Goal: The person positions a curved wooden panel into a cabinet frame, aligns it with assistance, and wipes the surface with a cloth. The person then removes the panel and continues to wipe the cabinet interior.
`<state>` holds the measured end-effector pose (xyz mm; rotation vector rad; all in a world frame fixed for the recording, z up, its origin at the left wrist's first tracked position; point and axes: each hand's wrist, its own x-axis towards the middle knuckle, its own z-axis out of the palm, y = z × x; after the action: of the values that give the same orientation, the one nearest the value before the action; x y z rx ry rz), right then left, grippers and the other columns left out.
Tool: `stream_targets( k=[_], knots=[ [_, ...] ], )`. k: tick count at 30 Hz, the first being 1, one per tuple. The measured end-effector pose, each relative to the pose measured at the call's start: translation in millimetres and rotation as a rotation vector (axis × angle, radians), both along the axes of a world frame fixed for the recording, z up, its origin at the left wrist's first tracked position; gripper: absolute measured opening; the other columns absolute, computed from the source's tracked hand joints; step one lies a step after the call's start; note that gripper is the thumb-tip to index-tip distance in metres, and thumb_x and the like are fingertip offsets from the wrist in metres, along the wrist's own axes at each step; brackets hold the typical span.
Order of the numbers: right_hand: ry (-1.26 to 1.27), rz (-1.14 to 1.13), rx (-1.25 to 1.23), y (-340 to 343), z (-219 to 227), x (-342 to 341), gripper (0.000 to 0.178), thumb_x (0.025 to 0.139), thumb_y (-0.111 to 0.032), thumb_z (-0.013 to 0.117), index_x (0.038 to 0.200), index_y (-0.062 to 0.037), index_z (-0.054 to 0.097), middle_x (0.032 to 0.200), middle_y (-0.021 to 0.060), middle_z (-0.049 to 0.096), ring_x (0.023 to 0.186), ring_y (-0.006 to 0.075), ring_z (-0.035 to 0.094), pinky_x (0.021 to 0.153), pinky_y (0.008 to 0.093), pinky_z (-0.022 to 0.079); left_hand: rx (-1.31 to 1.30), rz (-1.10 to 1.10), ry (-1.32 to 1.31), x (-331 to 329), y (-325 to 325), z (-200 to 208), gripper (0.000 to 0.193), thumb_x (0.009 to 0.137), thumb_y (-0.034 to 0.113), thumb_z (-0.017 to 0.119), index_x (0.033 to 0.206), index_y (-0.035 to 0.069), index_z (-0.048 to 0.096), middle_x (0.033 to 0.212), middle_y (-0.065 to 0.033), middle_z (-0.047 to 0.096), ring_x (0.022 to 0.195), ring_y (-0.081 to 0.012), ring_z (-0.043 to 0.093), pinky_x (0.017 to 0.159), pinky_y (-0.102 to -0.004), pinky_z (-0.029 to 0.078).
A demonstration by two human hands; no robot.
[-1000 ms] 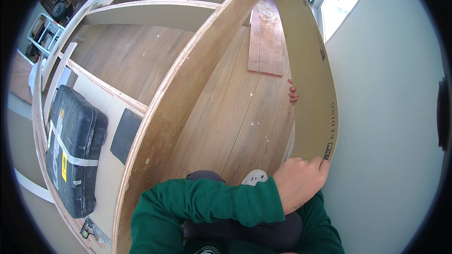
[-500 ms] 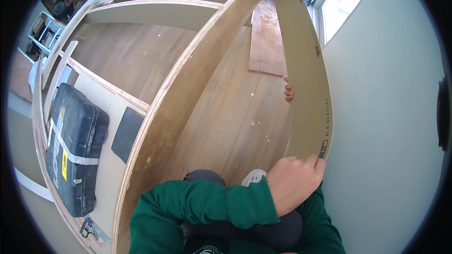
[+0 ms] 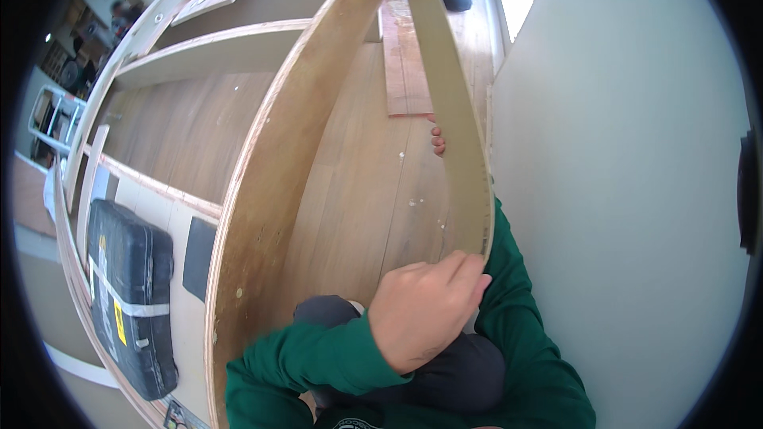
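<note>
Beside the wall [image 3: 612, 159], panel [image 3: 467, 191] (in both hands [image 3: 429, 302] [image 3: 438, 141]) more edge-on.

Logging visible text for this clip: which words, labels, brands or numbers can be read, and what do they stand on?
Wording isn't copied here; by place:
Tan board: dark print toward its near end, too foreshortened to read.
Black case: pale lettering and a yellow label, too blurred to read reliably.
Green top: pale chest print, cut off by the lower edge.
</note>
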<state>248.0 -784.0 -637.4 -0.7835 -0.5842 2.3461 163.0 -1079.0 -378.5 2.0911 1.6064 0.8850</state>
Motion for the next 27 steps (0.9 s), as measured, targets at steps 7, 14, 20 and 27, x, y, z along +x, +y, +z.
stream_targets(
  k=[7,14,20,27],
  knots=[
    [-0.430,-0.076,0.125,20.1,-31.1,-21.0,0.039,0.094,-0.030,0.049,0.129,-0.0134,0.050,0.074,-0.0016,0.048,0.051,0.0058,0.040,0.040,0.0186,0.033,-0.048,-0.008,0.017,-1.4,-0.6,2.0,0.016,0.083,0.012,0.067,0.092,0.001,0.060,0.074,-0.0118,0.060,0.059,-0.0282,0.060,0.051,-0.0346,0.046],
    [-0.363,-0.132,0.021,-5.7,-0.3,-40.3,0.035,0.095,-0.030,0.045,0.126,-0.0160,0.053,0.072,-0.0018,0.046,0.049,0.0067,0.038,0.039,0.0191,0.031,-0.067,0.044,-0.021,-16.1,-9.3,-1.9,0.014,0.085,0.014,0.064,0.090,0.003,0.057,0.075,-0.0103,0.058,0.058,-0.0293,0.058,0.051,-0.0367,0.046],
    [-0.235,-0.112,-0.095,-29.7,-7.0,-49.8,0.033,0.095,-0.030,0.044,0.123,-0.0144,0.051,0.067,-0.0018,0.043,0.049,0.0097,0.037,0.040,0.0222,0.032,-0.089,0.111,-0.028,-31.6,-20.2,-2.5,0.013,0.084,0.012,0.064,0.091,0.003,0.058,0.075,-0.0101,0.058,0.059,-0.0299,0.058,0.051,-0.0370,0.045],
    [-0.095,-0.019,-0.073,-22.6,-26.6,-43.0,0.038,0.095,-0.029,0.046,0.126,-0.0064,0.045,0.068,-0.0001,0.043,0.054,0.0124,0.039,0.047,0.0241,0.038,-0.029,0.151,-0.022,-40.0,-28.2,-0.7,0.014,0.082,0.009,0.066,0.092,0.000,0.060,0.074,-0.0116,0.059,0.059,-0.0283,0.060,0.052,-0.0345,0.047]
  ],
)
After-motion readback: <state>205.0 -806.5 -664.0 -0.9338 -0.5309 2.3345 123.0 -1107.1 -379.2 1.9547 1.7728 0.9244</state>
